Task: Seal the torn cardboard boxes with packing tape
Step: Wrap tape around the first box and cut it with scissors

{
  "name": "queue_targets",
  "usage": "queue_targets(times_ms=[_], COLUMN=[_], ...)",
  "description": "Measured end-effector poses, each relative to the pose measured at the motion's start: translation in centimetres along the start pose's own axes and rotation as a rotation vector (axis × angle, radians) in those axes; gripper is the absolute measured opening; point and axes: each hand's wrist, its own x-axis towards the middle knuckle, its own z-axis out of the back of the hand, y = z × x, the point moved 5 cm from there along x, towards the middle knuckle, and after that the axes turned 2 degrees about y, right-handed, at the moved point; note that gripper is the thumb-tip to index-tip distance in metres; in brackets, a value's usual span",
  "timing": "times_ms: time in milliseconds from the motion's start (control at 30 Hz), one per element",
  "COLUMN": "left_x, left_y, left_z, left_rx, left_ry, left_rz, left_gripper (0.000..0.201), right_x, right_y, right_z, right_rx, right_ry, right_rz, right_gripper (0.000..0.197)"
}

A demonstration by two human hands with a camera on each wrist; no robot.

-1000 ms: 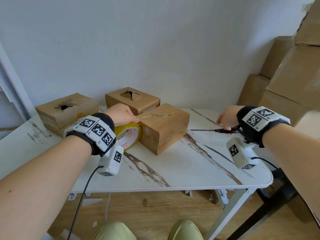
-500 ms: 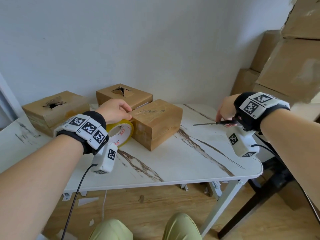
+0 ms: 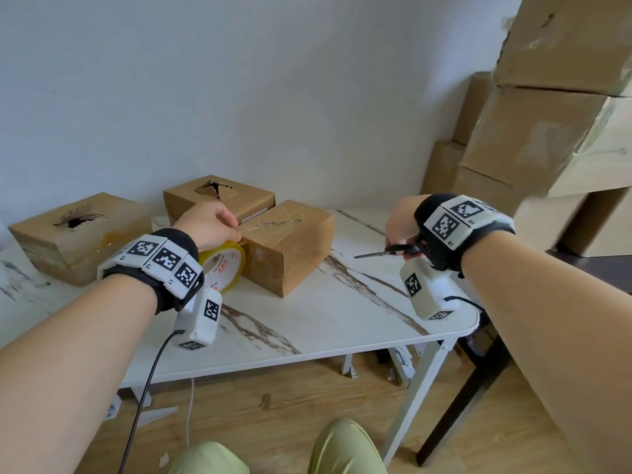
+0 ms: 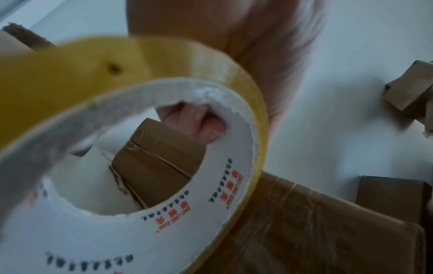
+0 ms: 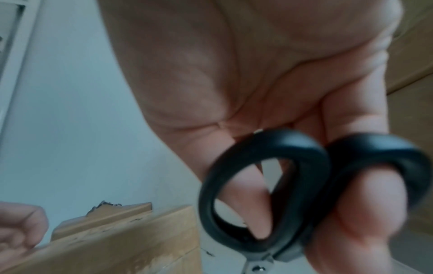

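Three small cardboard boxes stand on the marble-patterned table point(image 3: 342, 323). The nearest box point(image 3: 290, 244) has glossy tape across its top. My left hand point(image 3: 208, 224) grips the yellow tape roll point(image 3: 225, 265) upright against that box's left edge; the left wrist view shows fingers point(image 4: 199, 122) curled through the tape roll's core point(image 4: 211, 204). My right hand point(image 3: 402, 224) holds black-handled scissors point(image 3: 390, 252) above the table's right side, blades pointing left at the box. The right wrist view shows fingers through the scissors' handle loops point(image 5: 304, 185). Two boxes behind, one at the left point(image 3: 78, 234) and one at the back point(image 3: 219, 196), have torn holes on top.
Large cardboard cartons point(image 3: 547, 138) are stacked against the wall at the right. A dark table edge point(image 3: 588, 265) sits right of the white table. A cable point(image 3: 147, 388) hangs from my left wrist. Paper scraps point(image 3: 154, 413) lie on the wooden floor.
My right hand has lifted the scissors off the table and brought them left, toward the taped box. My left hand stays on the tape roll at the box's edge.
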Motion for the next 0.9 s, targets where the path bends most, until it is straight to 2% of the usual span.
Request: queue_targets(times_ms=[33,100,133,200,267,333,400,500,633,733,900], left_x=[-0.1,-0.4,-0.5,-0.7,-0.9,-0.9,-0.9,-0.9,-0.9,-1.0,-1.2], left_y=[-0.1,-0.3,-0.3,-0.1,0.0,0.2,0.2,0.0,-0.3,-0.3,-0.2], left_z=[0.0,-0.1,-0.2,-0.2,-0.3,-0.3,-0.3,-0.4,-0.2,-0.1,-0.1], left_rx=[0.002,-0.017,-0.038,-0.087,-0.125,-0.141,-0.148,-0.171,-0.16,-0.15,-0.143], left_ry=[0.008,0.04,0.053,0.059,0.055,0.053,0.049,0.057,0.088,0.103,0.107], left_rz=[-0.004,-0.003,0.003,0.023,0.04,0.046,0.044,0.048,0.048,0.042,0.024], left_gripper=[0.011,0.006,0.006,0.01,0.011,0.01,0.007,0.008,0.015,0.016,0.016], right_x=[0.6,1.1,0.9,0.5,0.0,-0.3,-0.4,-0.6,-1.6,-2.2,-2.6], right_y=[-0.3,0.0,0.2,0.5,0.8,0.4,-1.2,-3.8,-5.0,-3.8,-1.7], right_z=[0.1,-0.6,-0.9,-1.6,-2.3,-2.9,-3.5,-3.0,-1.7,-1.5,0.4], right_rx=[0.135,0.196,0.141,0.247,0.492,0.475,0.449,0.627,0.943,1.086,1.129], right_ry=[-0.042,-0.108,-0.117,-0.063,-0.03,0.026,0.063,-0.058,-0.322,-0.327,-0.342], right_rz=[-0.073,-0.014,0.006,0.002,-0.009,0.021,-0.041,-0.084,-0.044,0.027,0.123], right_gripper=[0.025,0.028,0.028,0.023,0.009,0.015,0.023,0.024,0.008,0.007,0.015])
